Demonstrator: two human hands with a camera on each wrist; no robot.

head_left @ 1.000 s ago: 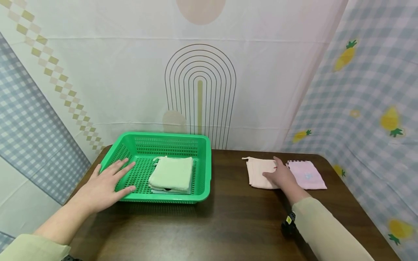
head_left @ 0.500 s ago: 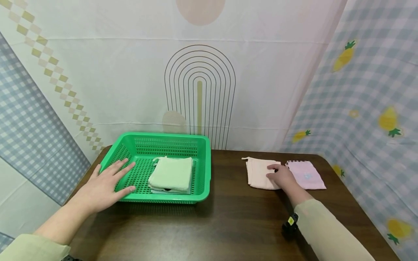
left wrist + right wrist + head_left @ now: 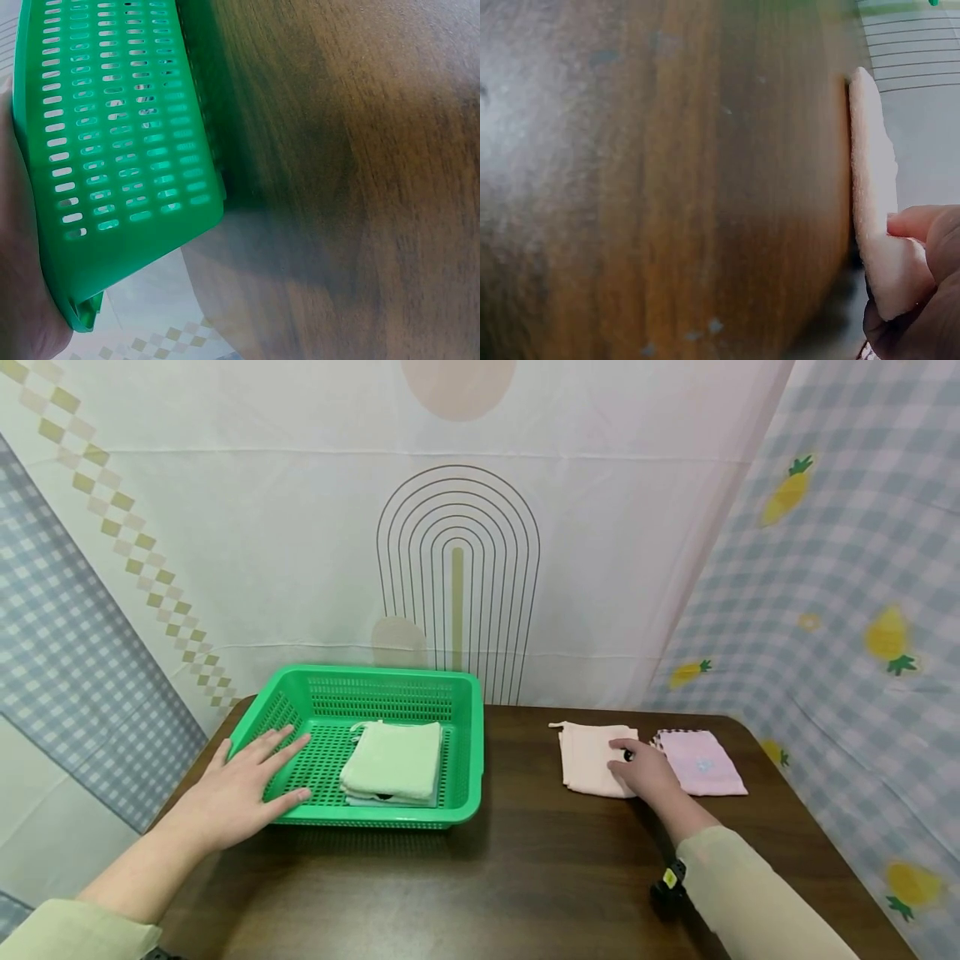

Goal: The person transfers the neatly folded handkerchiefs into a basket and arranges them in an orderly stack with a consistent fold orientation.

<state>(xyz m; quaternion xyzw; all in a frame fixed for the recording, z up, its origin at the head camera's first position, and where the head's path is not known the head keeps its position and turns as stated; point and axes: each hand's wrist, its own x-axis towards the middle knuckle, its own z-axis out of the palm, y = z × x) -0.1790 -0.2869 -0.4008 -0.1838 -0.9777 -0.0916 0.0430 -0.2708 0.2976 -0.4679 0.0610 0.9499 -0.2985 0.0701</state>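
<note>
A folded pale pink towel (image 3: 587, 762) with a small hanging loop lies on the right of the table. My right hand (image 3: 654, 774) pinches its right edge, one finger on top and another part of the hand below, as the right wrist view shows. Just right of it lies a folded lilac towel (image 3: 705, 767) with a small blue motif and a checked edge. My left hand (image 3: 238, 789) rests over the left front corner of the green plastic basket (image 3: 480, 752), fingers spread straight. Inside the basket a folded light green towel (image 3: 395, 758) lies on top of other folded cloth.
The dark brown wooden table (image 3: 420, 893) carries the basket on its left and the pink and lilac towels on its right. A printed white curtain (image 3: 600, 543) hangs behind it. A checked curtain (image 3: 840, 693) with pineapples runs along the right side.
My right hand has closed from a wider spread onto the pink towel's edge. That towel has shifted slightly left with it. The left hand and basket stay put.
</note>
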